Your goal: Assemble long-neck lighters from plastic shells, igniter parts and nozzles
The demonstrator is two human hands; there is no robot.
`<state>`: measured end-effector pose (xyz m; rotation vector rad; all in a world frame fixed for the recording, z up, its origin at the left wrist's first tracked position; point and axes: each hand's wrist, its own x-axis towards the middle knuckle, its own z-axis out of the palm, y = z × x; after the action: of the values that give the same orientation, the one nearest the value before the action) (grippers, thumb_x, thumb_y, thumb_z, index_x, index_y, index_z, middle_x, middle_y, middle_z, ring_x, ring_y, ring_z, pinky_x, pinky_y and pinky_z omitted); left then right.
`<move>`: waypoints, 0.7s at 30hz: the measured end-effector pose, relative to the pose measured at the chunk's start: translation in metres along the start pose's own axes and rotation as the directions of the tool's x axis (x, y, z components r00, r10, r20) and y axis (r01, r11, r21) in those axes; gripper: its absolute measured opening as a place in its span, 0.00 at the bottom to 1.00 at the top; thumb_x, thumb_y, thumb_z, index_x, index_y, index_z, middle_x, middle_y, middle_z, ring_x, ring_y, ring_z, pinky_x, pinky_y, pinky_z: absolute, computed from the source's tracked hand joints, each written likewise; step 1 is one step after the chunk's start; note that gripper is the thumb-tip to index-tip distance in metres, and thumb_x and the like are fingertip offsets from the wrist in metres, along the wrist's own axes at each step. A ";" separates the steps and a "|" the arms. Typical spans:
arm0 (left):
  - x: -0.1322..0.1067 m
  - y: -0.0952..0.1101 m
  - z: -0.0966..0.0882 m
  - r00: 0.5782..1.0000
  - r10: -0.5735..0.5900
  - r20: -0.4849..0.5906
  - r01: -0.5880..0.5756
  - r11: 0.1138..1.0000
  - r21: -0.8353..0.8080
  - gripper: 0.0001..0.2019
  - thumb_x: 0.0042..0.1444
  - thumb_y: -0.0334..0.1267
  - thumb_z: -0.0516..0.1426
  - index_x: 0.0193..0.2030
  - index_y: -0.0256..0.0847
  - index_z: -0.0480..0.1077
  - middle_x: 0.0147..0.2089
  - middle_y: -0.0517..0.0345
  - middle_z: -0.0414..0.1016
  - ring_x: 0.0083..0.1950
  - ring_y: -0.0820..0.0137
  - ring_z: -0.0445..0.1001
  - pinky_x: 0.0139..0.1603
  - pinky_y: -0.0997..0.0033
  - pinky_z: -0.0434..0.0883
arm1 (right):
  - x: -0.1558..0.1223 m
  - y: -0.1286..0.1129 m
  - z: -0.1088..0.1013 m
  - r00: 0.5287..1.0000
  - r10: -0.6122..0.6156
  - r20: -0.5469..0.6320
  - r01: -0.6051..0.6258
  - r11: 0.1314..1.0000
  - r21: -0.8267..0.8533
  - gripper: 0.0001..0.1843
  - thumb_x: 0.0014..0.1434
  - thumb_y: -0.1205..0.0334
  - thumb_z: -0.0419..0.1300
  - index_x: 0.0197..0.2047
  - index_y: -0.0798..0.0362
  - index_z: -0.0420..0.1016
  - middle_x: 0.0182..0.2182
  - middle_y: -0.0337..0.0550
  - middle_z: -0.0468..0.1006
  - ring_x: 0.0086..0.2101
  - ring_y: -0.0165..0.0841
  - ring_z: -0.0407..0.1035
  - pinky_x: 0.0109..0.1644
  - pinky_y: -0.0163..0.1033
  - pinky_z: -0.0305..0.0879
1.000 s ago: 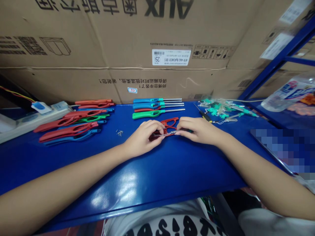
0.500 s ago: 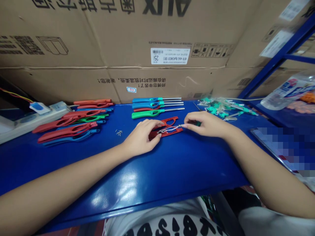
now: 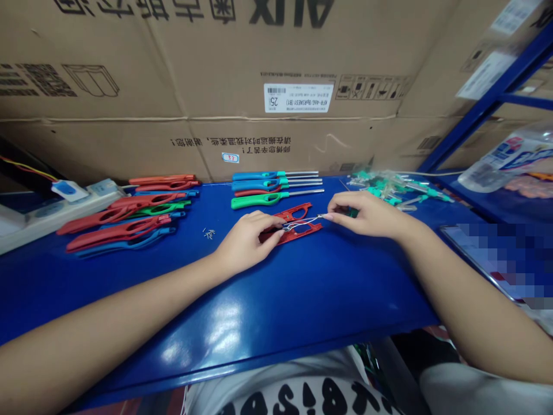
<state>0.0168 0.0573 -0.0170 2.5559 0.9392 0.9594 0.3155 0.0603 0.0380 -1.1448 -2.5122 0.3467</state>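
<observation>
Two red halves of a lighter casing lie opened on the blue table, inner sides up. Thin white wires run across them. My left hand is closed over the casing's left end and pinches the left end of the wires, where a small dark part shows. Between thumb and forefinger, my right hand holds the other end of the wires, just past the casing's right tip. What lies under the left fingers is hidden.
Red, blue, green and orange lighter handles lie at the left beside a power strip. Assembled lighters sit behind the casing. Small screws are left of my hand, green-tipped parts at right. A carton stands behind.
My right hand has shifted slightly right, and the wires stretch a little higher and further right above the casing. My left hand stays almost in place.
</observation>
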 end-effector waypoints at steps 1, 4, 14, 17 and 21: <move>0.000 0.000 0.000 1.000 -0.001 0.004 0.001 1.000 0.003 0.09 0.65 0.36 0.58 0.49 0.42 0.77 0.47 0.55 0.83 0.46 0.63 0.78 0.49 0.60 0.74 | 0.000 0.000 0.000 1.000 -0.002 -0.002 0.002 1.000 -0.002 0.18 0.68 0.47 0.56 0.36 0.52 0.74 0.31 0.42 0.77 0.32 0.34 0.68 0.37 0.40 0.63; 0.000 -0.001 0.000 1.000 -0.003 0.016 0.003 1.000 0.006 0.09 0.65 0.37 0.59 0.49 0.42 0.77 0.47 0.55 0.83 0.46 0.63 0.78 0.49 0.59 0.73 | 0.000 0.000 -0.002 1.000 -0.009 -0.002 0.009 1.000 -0.009 0.18 0.68 0.47 0.56 0.36 0.52 0.74 0.31 0.42 0.76 0.31 0.34 0.68 0.37 0.40 0.63; -0.001 0.001 -0.002 0.996 0.031 0.078 -0.035 0.998 0.053 0.14 0.64 0.44 0.61 0.53 0.42 0.76 0.50 0.53 0.82 0.50 0.60 0.77 0.53 0.55 0.72 | -0.002 0.004 -0.005 0.996 0.021 0.086 -0.018 0.999 -0.031 0.20 0.65 0.43 0.58 0.33 0.52 0.74 0.32 0.44 0.77 0.32 0.35 0.69 0.37 0.41 0.63; -0.002 0.000 -0.002 0.996 0.039 0.082 -0.044 0.997 0.061 0.14 0.64 0.44 0.61 0.52 0.42 0.77 0.50 0.52 0.82 0.50 0.60 0.77 0.53 0.55 0.72 | -0.002 0.006 -0.005 0.994 0.038 0.102 -0.034 0.999 -0.037 0.21 0.65 0.42 0.58 0.33 0.52 0.75 0.31 0.44 0.77 0.32 0.35 0.69 0.36 0.41 0.63; -0.001 -0.001 -0.002 0.993 0.064 0.096 -0.070 0.996 0.061 0.12 0.65 0.43 0.60 0.52 0.43 0.78 0.49 0.53 0.82 0.49 0.61 0.76 0.52 0.57 0.72 | -0.002 0.007 -0.006 0.991 0.065 0.115 -0.061 0.997 -0.041 0.21 0.64 0.42 0.59 0.31 0.52 0.74 0.30 0.44 0.77 0.31 0.35 0.68 0.35 0.41 0.62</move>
<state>0.0140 0.0576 -0.0166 2.6765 0.8770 0.8311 0.3244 0.0637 0.0398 -1.2548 -2.5970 0.3951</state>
